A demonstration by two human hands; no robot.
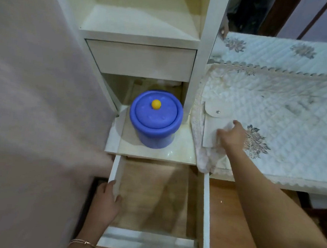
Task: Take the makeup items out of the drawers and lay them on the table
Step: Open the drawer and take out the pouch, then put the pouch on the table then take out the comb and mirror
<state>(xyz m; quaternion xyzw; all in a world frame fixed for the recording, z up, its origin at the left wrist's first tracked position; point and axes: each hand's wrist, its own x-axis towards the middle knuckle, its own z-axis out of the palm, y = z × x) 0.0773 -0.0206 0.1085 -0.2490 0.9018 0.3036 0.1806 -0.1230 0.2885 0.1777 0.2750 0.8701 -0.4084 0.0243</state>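
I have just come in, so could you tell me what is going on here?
A person's left hand grips the side wall of the open lower drawer. The right hand holds a white pouch on the table's quilted cover. A blue tub stands on the shelf above; the upper drawer is shut.

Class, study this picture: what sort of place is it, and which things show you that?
Probably a home bedroom or dressing corner: a white shelf unit with a drawer pulled out, a quilted floral cover beside it, a blue lidded tub.
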